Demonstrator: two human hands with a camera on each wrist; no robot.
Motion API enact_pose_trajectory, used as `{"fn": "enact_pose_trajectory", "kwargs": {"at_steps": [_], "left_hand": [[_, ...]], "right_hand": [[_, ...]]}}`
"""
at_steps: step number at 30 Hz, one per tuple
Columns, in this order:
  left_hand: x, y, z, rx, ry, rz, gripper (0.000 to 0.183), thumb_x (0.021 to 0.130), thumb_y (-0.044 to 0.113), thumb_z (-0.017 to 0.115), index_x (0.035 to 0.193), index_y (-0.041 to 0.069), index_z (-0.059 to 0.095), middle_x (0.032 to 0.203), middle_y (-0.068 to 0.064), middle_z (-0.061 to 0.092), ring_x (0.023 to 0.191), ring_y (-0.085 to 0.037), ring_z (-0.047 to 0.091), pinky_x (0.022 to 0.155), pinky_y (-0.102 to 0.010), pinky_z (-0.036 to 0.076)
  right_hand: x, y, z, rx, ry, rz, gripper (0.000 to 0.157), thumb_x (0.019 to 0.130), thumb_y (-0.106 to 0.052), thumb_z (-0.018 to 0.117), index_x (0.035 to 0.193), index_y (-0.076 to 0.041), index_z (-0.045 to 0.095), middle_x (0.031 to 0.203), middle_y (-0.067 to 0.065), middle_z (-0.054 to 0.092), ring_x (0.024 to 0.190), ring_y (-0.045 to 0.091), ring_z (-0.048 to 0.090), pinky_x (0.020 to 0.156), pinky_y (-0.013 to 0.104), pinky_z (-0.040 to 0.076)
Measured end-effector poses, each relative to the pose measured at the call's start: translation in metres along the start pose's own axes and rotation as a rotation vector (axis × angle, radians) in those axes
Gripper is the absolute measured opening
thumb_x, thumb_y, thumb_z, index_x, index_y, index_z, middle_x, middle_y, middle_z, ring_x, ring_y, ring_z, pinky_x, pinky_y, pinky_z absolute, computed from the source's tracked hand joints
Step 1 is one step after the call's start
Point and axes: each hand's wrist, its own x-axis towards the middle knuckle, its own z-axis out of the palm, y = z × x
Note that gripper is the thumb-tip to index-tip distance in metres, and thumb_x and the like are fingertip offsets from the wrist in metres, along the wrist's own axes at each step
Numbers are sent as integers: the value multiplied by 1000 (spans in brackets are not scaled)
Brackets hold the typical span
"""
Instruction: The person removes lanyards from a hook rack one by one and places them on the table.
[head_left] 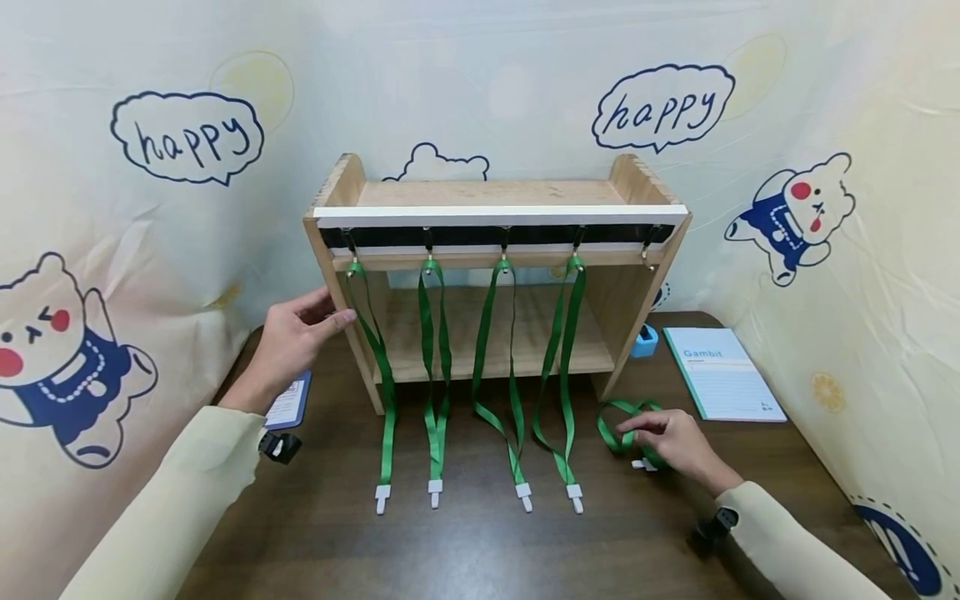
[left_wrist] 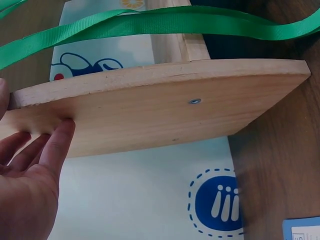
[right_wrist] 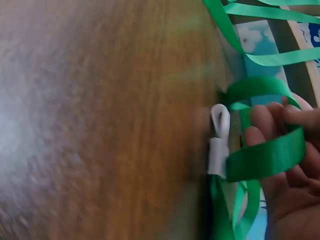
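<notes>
My left hand point(head_left: 296, 333) grips the left side panel of a wooden shelf point(head_left: 495, 367), thumb at its front edge and fingertips on the outer face point(left_wrist: 150, 115). My right hand point(head_left: 675, 446) pinches a looped green lanyard point(head_left: 617, 433) near the table, right of the shelf. Its white clip point(right_wrist: 218, 155) shows beside the loop in the right wrist view. Several other green lanyards point(head_left: 427, 333) hang from hooks along the shelf's black strip point(head_left: 465, 237), white clips down. The rightmost hook point(head_left: 647, 250) bears no lanyard.
A Gambit notepad point(head_left: 723, 375) lies on the brown table point(head_left: 480, 550) at the right. Near the shelf's right side stands a small blue object point(head_left: 644, 342). A blue-edged card point(head_left: 289, 402) lies under my left forearm. Printed cloth point(head_left: 480, 75) surrounds the table's back and sides.
</notes>
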Motion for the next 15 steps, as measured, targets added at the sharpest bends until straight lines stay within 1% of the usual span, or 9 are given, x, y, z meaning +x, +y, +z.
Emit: {"fn": "enact_pose_trajectory", "kwargs": {"at_steps": [2,5,7,8,10,12,14,15], "left_hand": [[1,0,0,-1,0,2,66,95,49,67,151,19,50,135,-12,66,106,-4,62,81,-9,53],[2,1,0,1,0,10,67,94,49,67,151,18,50,134,-13,66,105,-3,62,80,-8,52],[2,1,0,4,0,19,66,95,48,67,150,17,51,134,-15,66,104,-3,62,80,-8,52],[2,1,1,5,2,21,66,95,47,67,150,17,51,133,-15,66,104,-2,62,80,-9,52],[1,0,0,5,3,25,65,95,46,67,150,16,51,132,-16,67,103,-1,62,80,-9,53],[1,0,0,4,3,26,65,96,45,67,151,16,50,133,-15,66,103,-1,62,81,-10,53],[0,0,0,2,1,22,65,96,46,67,151,17,50,133,-14,66,104,-2,62,81,-10,53],[0,0,0,2,0,21,65,96,46,67,151,17,49,133,-14,66,104,-2,62,81,-9,53]], "right_hand": [[-2,1,-5,54,-88,-18,19,96,-10,68,113,-13,78,111,9,77,89,10,66,76,23,57],[-4,3,-14,184,-238,-64,30,99,-11,63,127,-1,68,123,22,71,100,11,72,82,23,58],[-7,4,-21,255,-300,-86,37,101,-13,61,134,4,61,130,28,66,110,14,72,87,23,58],[-8,4,-25,280,-314,-93,39,101,-13,60,136,6,58,133,30,64,114,15,71,89,24,58],[-10,0,-32,322,-298,-75,42,102,-15,61,138,5,56,135,29,63,117,17,70,92,24,58],[-12,-7,-39,354,-229,-63,44,102,-17,62,139,5,55,134,20,67,116,16,71,92,22,57],[-15,-16,-48,431,-151,-83,43,101,-14,62,139,6,54,130,11,71,114,13,71,93,21,56],[-16,-22,-53,486,-112,-115,42,101,-10,61,139,7,54,129,7,72,114,12,71,93,21,56]]}}
